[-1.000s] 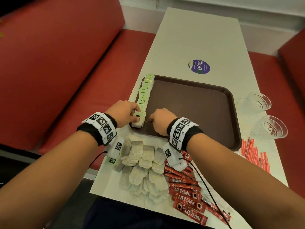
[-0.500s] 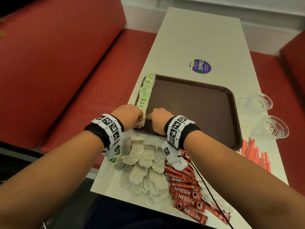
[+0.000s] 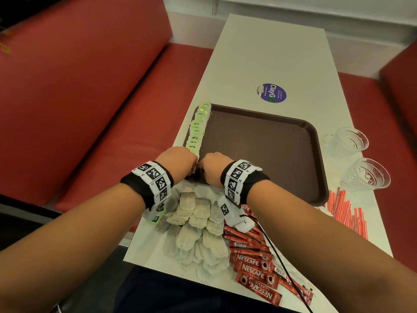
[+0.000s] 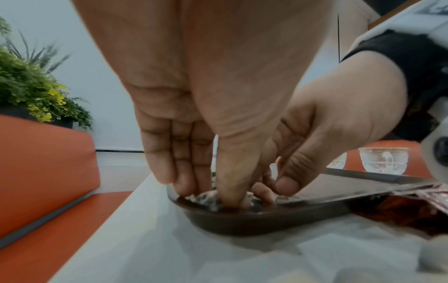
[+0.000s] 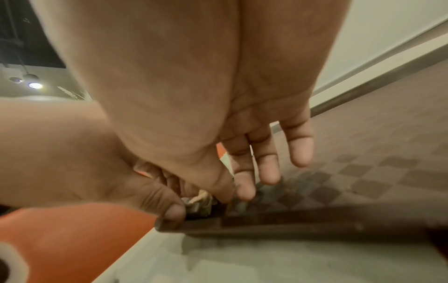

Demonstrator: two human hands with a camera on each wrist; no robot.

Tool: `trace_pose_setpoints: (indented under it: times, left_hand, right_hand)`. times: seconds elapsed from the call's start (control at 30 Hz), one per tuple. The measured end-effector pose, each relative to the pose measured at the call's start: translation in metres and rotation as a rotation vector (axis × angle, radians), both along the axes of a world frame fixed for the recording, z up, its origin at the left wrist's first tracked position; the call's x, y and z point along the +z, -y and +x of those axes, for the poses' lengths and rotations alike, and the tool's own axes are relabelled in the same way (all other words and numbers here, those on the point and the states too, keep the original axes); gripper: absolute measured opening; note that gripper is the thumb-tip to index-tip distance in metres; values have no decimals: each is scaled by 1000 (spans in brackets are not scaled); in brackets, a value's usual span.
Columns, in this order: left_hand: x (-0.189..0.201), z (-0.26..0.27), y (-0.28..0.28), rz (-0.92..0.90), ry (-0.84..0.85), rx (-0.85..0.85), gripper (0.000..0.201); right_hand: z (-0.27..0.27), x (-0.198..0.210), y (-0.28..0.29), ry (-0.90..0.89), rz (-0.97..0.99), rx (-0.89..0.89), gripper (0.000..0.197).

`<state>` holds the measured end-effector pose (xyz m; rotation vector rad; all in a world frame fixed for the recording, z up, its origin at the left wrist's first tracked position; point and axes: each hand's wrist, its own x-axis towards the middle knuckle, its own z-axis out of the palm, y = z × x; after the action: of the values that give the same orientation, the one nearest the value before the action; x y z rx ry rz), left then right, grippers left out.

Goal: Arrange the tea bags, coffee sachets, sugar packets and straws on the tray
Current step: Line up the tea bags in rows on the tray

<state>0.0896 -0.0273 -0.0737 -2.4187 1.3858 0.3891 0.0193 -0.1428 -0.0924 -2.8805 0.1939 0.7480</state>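
head view | left hand [image 3: 178, 162] and right hand [image 3: 213, 167] both pinch a pale paper tea bag [image 4: 206, 195] | near-left corner of brown plastic tray [image 3: 320, 177] | green-tagged tea bag row [image 3: 198, 129] just beyond the grip

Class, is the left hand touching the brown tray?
Touching. The left wrist view shows the left hand's fingertips pressed down inside the tray's near corner, on a tea bag.

tray [image 3: 259, 141] middle: open | left edge: tea-bag row [image 3: 198, 129] | right: glass cups [image 3: 365, 175]
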Motion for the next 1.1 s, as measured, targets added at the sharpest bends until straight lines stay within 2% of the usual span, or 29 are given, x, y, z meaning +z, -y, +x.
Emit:
trace_pose_setpoints:
  times: [0.07,0.2,0.27,0.4,0.53,0.7,0.9,1.1]
  left_hand:
    - [8,-2,-4,-12,-45,28,24]
    - [30,-11,-30,-224,-114,32,24]
    - [38,-21,-46,-268,-162,-3,21]
    - [32,-41,-72,-176,-270,-40,25]
    - [10,-50,-81,-122,-312,8,31]
    - [5,-53,-84,-201,-321,68,27]
    - [13,-52,-82,-311,-282,108,19]
    - [25,-45,-82,-568,-281,186,14]
  right_hand:
    - [-3,3,-1,-2,1,-11,28]
    - [-21,20,-1,86,19,-27,29]
    - [-36,29,-5,153,79,-8,28]
    - [-64,41,-21,95,155,96,39]
    - [-82,38,-32,12,116,81,53]
    - [-91,38,-39,65,90,57,30]
    - [-98,33,-31,164,143,-24,24]
    - [-104,31,-24,369,362,-165,16]
